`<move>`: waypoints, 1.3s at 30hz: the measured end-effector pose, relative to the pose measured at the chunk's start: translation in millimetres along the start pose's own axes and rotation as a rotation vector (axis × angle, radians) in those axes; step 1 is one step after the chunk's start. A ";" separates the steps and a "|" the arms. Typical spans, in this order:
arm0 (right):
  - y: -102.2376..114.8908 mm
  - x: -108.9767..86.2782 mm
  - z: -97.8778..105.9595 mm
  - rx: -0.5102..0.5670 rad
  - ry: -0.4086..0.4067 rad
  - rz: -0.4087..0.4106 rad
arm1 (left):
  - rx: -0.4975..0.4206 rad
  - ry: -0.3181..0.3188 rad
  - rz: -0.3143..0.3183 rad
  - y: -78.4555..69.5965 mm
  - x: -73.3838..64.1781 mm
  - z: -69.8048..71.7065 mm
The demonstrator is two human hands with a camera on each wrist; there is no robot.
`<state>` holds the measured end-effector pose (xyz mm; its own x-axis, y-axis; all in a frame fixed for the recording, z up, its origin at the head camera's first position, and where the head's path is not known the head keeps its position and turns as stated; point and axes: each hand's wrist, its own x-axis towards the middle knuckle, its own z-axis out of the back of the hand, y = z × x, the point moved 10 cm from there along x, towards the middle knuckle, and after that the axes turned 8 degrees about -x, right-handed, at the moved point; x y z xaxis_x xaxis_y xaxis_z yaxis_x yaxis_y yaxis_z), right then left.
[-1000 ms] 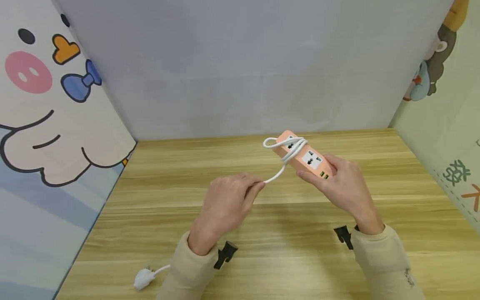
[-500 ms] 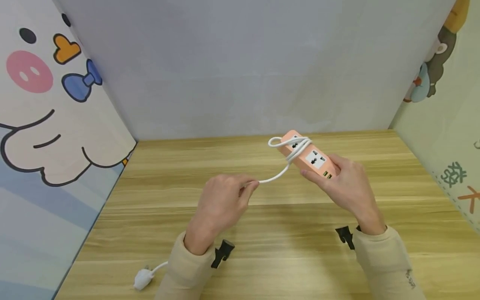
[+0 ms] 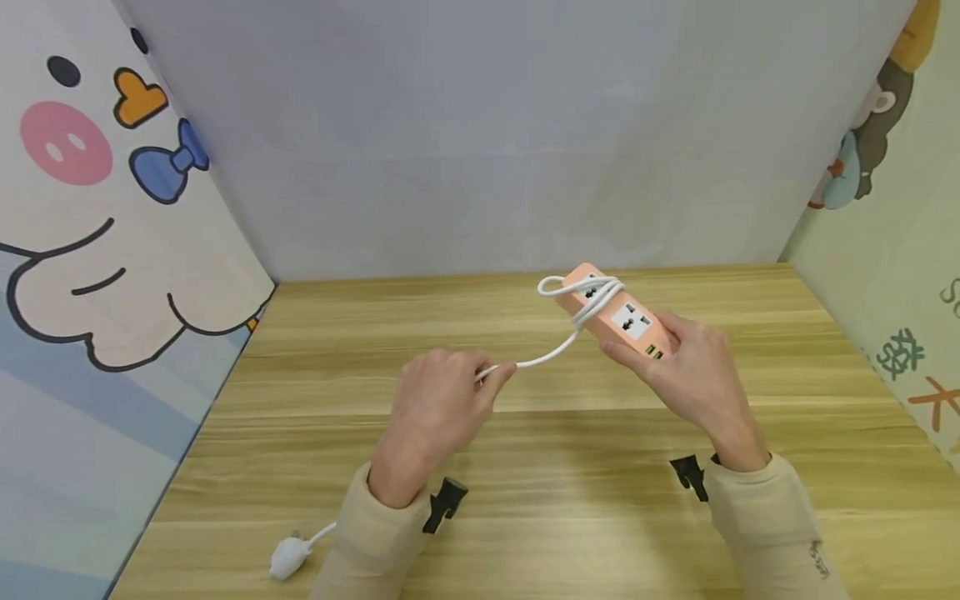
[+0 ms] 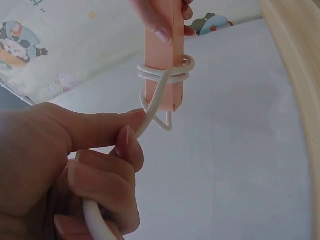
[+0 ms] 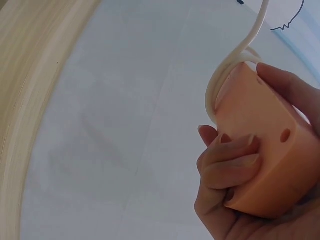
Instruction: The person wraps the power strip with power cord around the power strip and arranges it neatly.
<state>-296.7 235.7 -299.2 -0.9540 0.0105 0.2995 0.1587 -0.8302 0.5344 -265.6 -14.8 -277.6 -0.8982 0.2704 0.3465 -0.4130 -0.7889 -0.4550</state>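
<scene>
My right hand [image 3: 693, 375] grips the near end of a peach-coloured power strip [image 3: 611, 312], held above the table with its sockets and two USB ports facing up. White cord [image 3: 551, 354] is wound a few turns around the strip's far part, and a loop sticks out to the left. The left hand [image 3: 442, 400] pinches that cord between thumb and fingers; in the left wrist view the cord [image 4: 159, 95] runs down through the curled fingers. The right wrist view shows the strip's underside [image 5: 255, 120] with fingers wrapped around it. A white plug [image 3: 288, 557] lies at the table's lower left.
A wood-grain table [image 3: 337, 333] spans the space under both hands. Behind it stands a plain grey wall [image 3: 480, 142]. Cartoon-printed panels close off the left [image 3: 82, 208] and right sides. Black clip-like pieces [image 3: 447, 502] project from both sleeves.
My left hand has drawn left with the cord, which now hangs in a wider curve. The power strip and right hand have shifted slightly right. The turns around the strip look unchanged.
</scene>
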 end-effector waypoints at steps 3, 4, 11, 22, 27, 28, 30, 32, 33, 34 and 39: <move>-1.3 -0.1 -0.3 0.001 0.000 -0.005 | 0.007 -0.014 -0.010 -0.9 -0.2 1.4; -1.7 0.0 -0.3 0.002 -0.001 -0.006 | 0.010 -0.021 -0.016 -1.5 -0.5 2.2; -4.6 -0.4 -1.1 -0.008 -0.003 -0.015 | -0.003 -0.105 -0.144 -13.9 -3.8 8.8; 0.2 1.4 2.5 -0.012 -0.011 0.002 | -0.030 -0.335 -0.354 -36.7 -13.7 28.3; 0.1 2.9 -0.8 -0.014 0.010 0.007 | -0.031 -0.379 -0.381 -39.0 -15.0 33.2; -0.4 3.0 -1.8 -0.011 0.017 0.005 | -0.030 -0.387 -0.382 -39.1 -15.2 34.6; -1.2 3.1 -3.8 -0.008 0.030 0.004 | -0.030 -0.395 -0.378 -38.4 -15.1 36.1; -1.8 3.0 -6.2 0.005 0.044 0.001 | -0.050 -0.385 -0.370 -37.5 -14.1 36.0; -2.0 2.9 -7.5 0.011 0.053 0.000 | -0.068 -0.374 -0.365 -36.7 -13.4 35.1; -2.0 2.7 -8.5 0.014 0.059 0.002 | -0.087 -0.361 -0.360 -36.2 -12.8 34.4; -1.0 0.8 -13.9 0.012 0.104 0.019 | -0.157 -0.311 -0.348 -34.7 -10.3 30.3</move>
<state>-301.1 228.8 -310.5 -0.9719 -0.0634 0.2265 0.1793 -0.8230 0.5390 -237.5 -6.9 -240.5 -0.6257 0.3064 0.7174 -0.7196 -0.5817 -0.3792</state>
